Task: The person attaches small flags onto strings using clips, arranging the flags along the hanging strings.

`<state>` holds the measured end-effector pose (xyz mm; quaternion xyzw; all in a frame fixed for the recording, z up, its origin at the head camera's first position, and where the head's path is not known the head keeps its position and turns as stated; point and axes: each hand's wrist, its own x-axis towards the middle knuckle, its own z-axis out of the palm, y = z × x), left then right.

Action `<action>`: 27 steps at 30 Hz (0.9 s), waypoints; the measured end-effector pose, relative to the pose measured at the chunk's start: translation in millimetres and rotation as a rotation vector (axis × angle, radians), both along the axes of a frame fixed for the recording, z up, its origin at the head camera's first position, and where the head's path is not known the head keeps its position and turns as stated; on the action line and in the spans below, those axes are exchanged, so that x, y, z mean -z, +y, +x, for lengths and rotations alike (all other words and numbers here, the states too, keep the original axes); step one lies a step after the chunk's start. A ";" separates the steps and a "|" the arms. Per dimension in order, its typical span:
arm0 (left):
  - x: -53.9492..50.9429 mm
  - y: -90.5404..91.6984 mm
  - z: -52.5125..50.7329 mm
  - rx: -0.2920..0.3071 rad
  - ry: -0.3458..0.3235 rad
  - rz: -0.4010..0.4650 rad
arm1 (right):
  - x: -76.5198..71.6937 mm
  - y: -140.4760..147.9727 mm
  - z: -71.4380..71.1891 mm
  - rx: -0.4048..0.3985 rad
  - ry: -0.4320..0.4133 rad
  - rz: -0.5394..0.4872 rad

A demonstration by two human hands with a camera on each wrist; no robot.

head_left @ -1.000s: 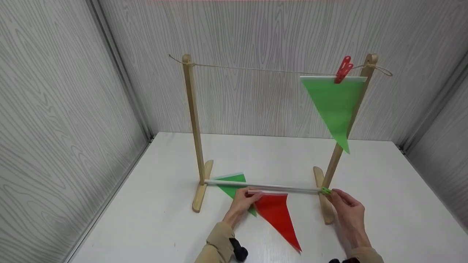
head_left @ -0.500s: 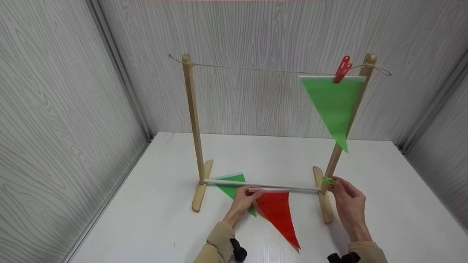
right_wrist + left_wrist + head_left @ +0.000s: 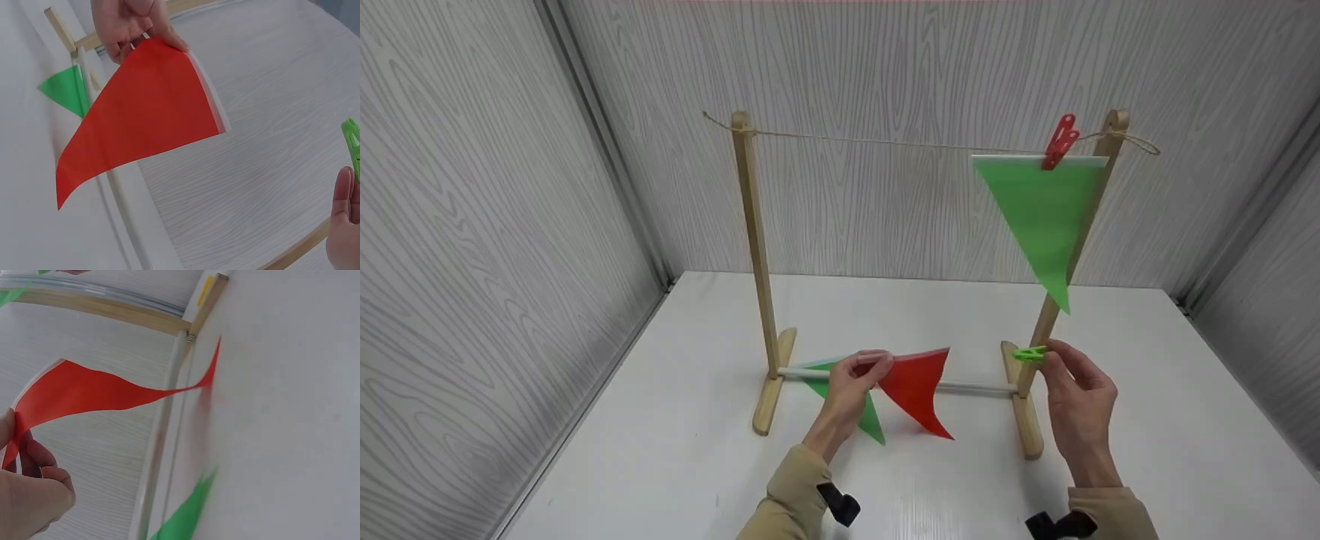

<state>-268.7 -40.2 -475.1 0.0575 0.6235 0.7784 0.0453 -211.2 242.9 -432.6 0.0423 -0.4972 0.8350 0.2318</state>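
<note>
My left hand (image 3: pixel 847 390) pinches the white-edged top of a red triangular flag (image 3: pixel 916 382) near its left corner, holding it above the table in front of the white crossbar. In the right wrist view the red flag (image 3: pixel 140 112) hangs bent, its tip curling. Between thumb and fingers, my right hand (image 3: pixel 1080 397) holds a light green clothespin (image 3: pixel 1029 354) beside the right post. A green flag (image 3: pixel 872 420) lies on the table under the crossbar, partly hidden by my left hand. Another green flag (image 3: pixel 1039 217) hangs from the string by a red clothespin (image 3: pixel 1060 142).
A twine string (image 3: pixel 885 142) runs between the left wooden post (image 3: pixel 755 247) and the right wooden post (image 3: pixel 1046 322). A white crossbar (image 3: pixel 979 388) joins the posts low down, above wooden feet (image 3: pixel 769 405). Grey wood-grain panels (image 3: pixel 847 210) stand behind and at both sides of the white table (image 3: pixel 660 450).
My left hand has lifted the red flag up off the table, and its tip has swung left. My right hand has risen a little with the green clothespin.
</note>
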 end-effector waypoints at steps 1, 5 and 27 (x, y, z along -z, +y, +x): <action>-5.4 0.0 0.1 -0.005 0.008 0.015 | -3.8 -1.7 0.3 -0.015 0.024 -0.013; -29.0 -0.4 0.3 -0.028 0.046 0.041 | -20.5 -8.9 -0.4 -0.042 0.125 -0.016; -138.2 -3.3 -14.6 0.004 0.281 0.252 | -126.0 -55.8 -28.8 -0.047 0.503 0.266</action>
